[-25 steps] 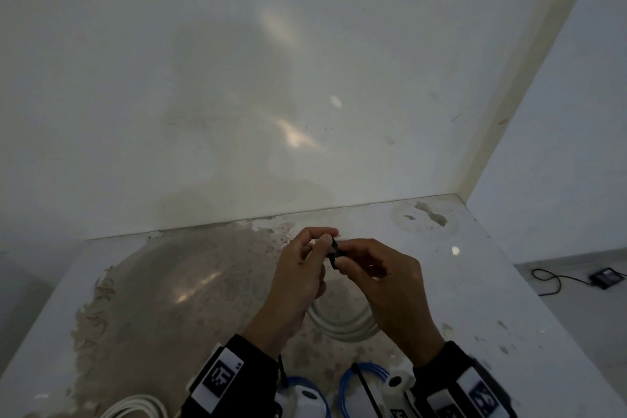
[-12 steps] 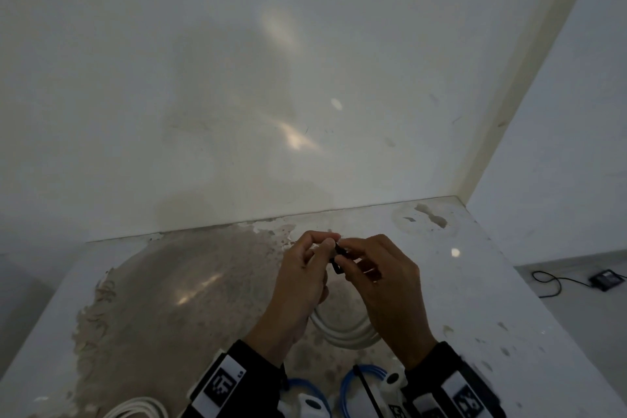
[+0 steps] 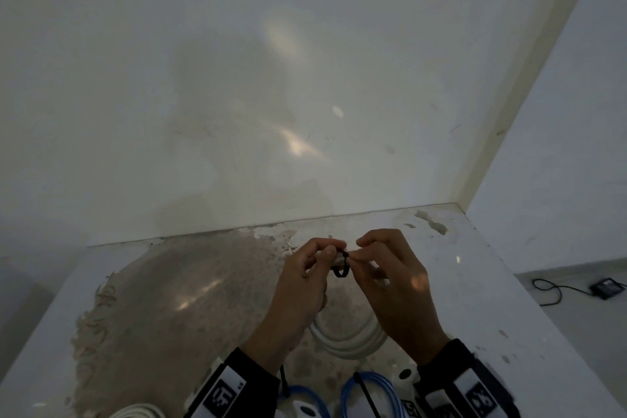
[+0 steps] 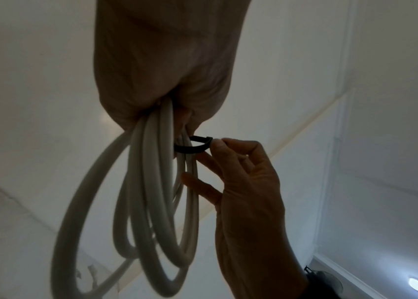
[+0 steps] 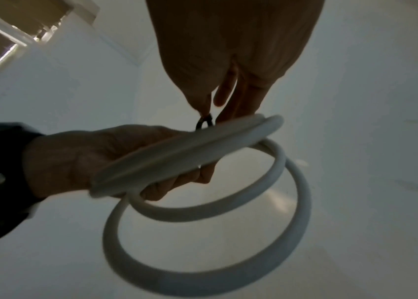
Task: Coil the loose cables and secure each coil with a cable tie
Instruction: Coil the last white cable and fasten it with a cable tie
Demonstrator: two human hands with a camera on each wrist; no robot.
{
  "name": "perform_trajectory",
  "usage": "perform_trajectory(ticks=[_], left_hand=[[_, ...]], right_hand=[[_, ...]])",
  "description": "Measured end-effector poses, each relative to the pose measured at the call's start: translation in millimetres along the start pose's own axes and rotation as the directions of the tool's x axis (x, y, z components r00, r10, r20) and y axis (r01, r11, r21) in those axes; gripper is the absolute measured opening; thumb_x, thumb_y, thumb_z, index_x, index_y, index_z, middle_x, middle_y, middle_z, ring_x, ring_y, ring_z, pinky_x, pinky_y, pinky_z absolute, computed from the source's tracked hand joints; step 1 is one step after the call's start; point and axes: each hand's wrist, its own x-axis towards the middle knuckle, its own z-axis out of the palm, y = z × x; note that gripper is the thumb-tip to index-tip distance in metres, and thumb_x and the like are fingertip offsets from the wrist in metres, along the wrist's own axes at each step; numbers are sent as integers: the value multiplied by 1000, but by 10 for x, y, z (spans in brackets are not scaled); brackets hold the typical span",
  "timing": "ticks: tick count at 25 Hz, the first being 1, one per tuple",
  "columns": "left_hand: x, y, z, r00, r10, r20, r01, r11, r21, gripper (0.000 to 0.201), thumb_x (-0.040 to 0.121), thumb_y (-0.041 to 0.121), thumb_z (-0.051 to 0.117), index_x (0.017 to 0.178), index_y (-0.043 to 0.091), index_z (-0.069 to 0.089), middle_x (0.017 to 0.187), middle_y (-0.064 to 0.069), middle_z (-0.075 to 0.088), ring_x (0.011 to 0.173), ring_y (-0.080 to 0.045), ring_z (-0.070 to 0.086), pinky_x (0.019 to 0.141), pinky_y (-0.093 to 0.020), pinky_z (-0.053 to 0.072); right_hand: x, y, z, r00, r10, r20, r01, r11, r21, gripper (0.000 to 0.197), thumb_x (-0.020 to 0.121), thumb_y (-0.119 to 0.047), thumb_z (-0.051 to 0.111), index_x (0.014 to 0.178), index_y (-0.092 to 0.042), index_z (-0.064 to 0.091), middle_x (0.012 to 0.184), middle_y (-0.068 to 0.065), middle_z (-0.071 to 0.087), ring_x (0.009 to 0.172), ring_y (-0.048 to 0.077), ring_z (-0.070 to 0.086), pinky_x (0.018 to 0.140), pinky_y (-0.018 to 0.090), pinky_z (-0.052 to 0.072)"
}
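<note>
My left hand (image 3: 307, 276) grips the top of a coiled white cable (image 3: 346, 339), held up above the table (image 3: 492, 299); the loops (image 4: 151, 202) hang down below the fist. A black cable tie (image 3: 341, 270) is looped around the bundle just under my left fingers. My right hand (image 3: 383, 268) pinches the tie's end between thumb and forefinger (image 4: 218, 144), right beside the left hand. In the right wrist view the tie (image 5: 204, 123) shows as a small dark loop above the cable (image 5: 190, 153). The tie's tail is hidden by my fingers.
Blue coiled cables (image 3: 366, 390) with a black tie lie at the near table edge between my wrists. Another white coil (image 3: 135, 412) peeks in at the bottom left. A wall (image 3: 237, 78) rises behind the table. A black cord (image 3: 549, 288) lies on the floor at right.
Both hands stay close together at the top of the coil. The tie's black loop now shows more plainly between the fingertips, and the right hand has shifted slightly to the right.
</note>
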Motion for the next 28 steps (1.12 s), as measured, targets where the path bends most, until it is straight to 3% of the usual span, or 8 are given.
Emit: perform_trajectory(ticks=[3, 6, 11, 13, 16, 20, 22, 28], left_hand=[[27, -13, -2, 999, 50, -16, -49, 996, 71, 24, 102, 23, 48, 109, 18, 70, 57, 17, 59, 39, -1, 43, 42, -11, 33], [29, -10, -17, 999, 50, -21, -48, 994, 95, 25, 102, 23, 48, 109, 19, 72, 56, 15, 58, 36, -2, 41, 40, -14, 31], [-43, 19, 15, 998, 32, 50, -37, 992, 121, 26, 103, 21, 44, 112, 22, 68, 45, 16, 52, 35, -1, 39, 44, -12, 31], [-82, 1, 35, 996, 16, 84, -27, 990, 135, 26, 103, 22, 43, 112, 27, 66, 45, 9, 48, 35, -2, 38, 44, -14, 31], [-125, -29, 40, 991, 6, 135, -23, 992, 128, 25, 103, 20, 44, 115, 27, 64, 44, 18, 52, 34, -3, 35, 43, -16, 30], [-95, -10, -3, 992, -15, 125, 0, 993, 115, 24, 103, 18, 45, 110, 21, 68, 44, 17, 53, 34, -2, 35, 42, -15, 30], [-90, 24, -10, 990, -3, 140, -14, 992, 126, 25, 103, 17, 45, 106, 15, 69, 44, 18, 52, 35, 0, 41, 43, -10, 31], [-72, 24, -8, 987, -2, 159, -15, 994, 105, 27, 102, 23, 46, 108, 16, 72, 42, 10, 45, 36, -9, 27, 43, -23, 25]], right_hand=[[-32, -35, 9, 999, -40, -28, 40, 999, 2, 6, 90, -10, 61, 85, -8, 60, 93, 8, 63, 84, 3, 58, 75, 5, 48], [-23, -15, -21, 999, -34, 9, 34, 999, 37, 2, 91, -12, 61, 92, -10, 63, 95, 5, 69, 86, 2, 62, 76, 8, 51], [-7, -5, -47, 995, 52, 81, -55, 998, 42, 6, 97, -24, 54, 99, -20, 49, 92, -12, 67, 62, 2, 67, 52, 13, 54], [-2, 38, -38, 989, 107, 100, -107, 994, -10, 9, 99, -29, 51, 97, -23, 44, 77, -9, 68, 46, 3, 59, 42, 17, 49], [-9, 51, -39, 980, 174, 95, -172, 985, -26, 14, 99, -20, 57, 96, -21, 44, 61, -19, 50, 43, -1, 52, 41, 8, 37], [22, -3, -92, 892, 407, 197, -447, 855, 261, 23, 93, -12, 66, 109, -22, 54, 86, -8, 72, 43, 11, 54, 43, 18, 45], [36, 25, -97, 906, 360, 221, -409, 879, 245, 20, 90, -11, 70, 106, -22, 64, 89, -14, 70, 44, 9, 48, 47, 17, 42], [85, 47, -148, 943, 285, 172, -315, 930, 187, 3, 91, -14, 68, 91, -17, 69, 72, -18, 66, 48, 10, 54, 48, 17, 43]])
